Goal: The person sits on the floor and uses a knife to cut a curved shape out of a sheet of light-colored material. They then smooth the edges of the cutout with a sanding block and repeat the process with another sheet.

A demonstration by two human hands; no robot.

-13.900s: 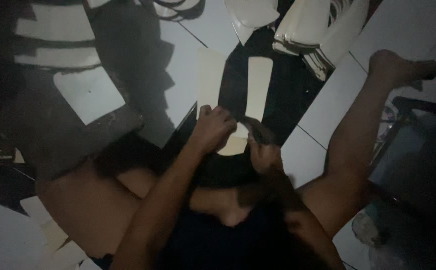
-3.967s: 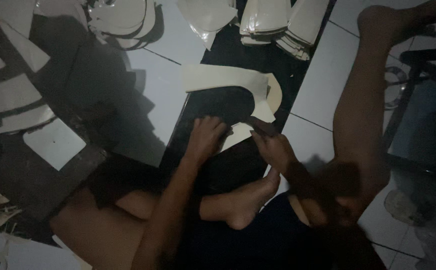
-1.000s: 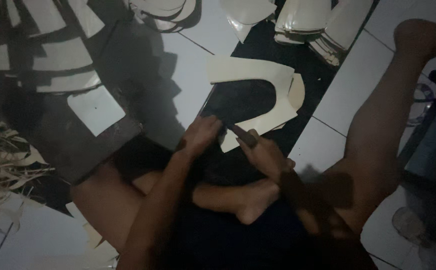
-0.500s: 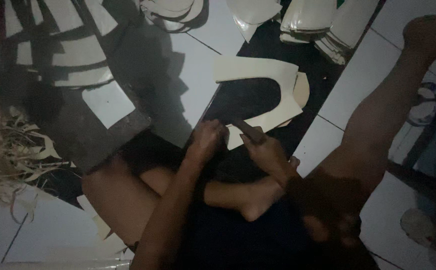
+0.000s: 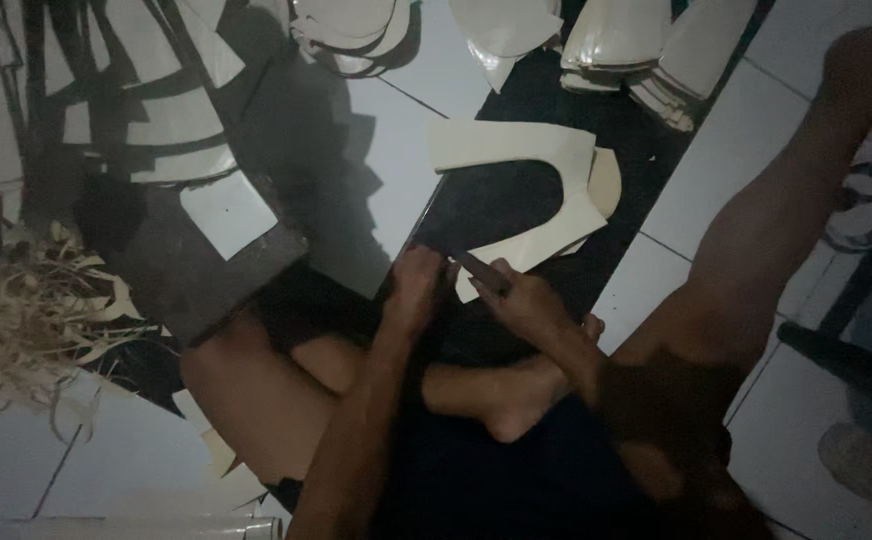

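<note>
I sit cross-legged on a tiled floor. A cream U-shaped cut piece [image 5: 516,150] lies on a dark sheet [image 5: 496,205] in front of me. My left hand [image 5: 416,290] presses down on the dark sheet at its near edge, fingers bent. Just to its right, my right hand [image 5: 521,300] grips a small knife-like tool [image 5: 476,268] whose tip meets the near end of the cream piece. A second cream piece [image 5: 604,180] peeks out under the first.
Stacks of cream cut pieces [image 5: 621,45] lie at the top. A dark block with a pale square on it [image 5: 211,245] sits left. Curled offcut strips [image 5: 26,320] pile at far left. My right leg [image 5: 756,240] stretches up the right side.
The view has drifted slightly; both hands stay at the near end of the cream piece, the right hand with the tool edging a little along the cut.
</note>
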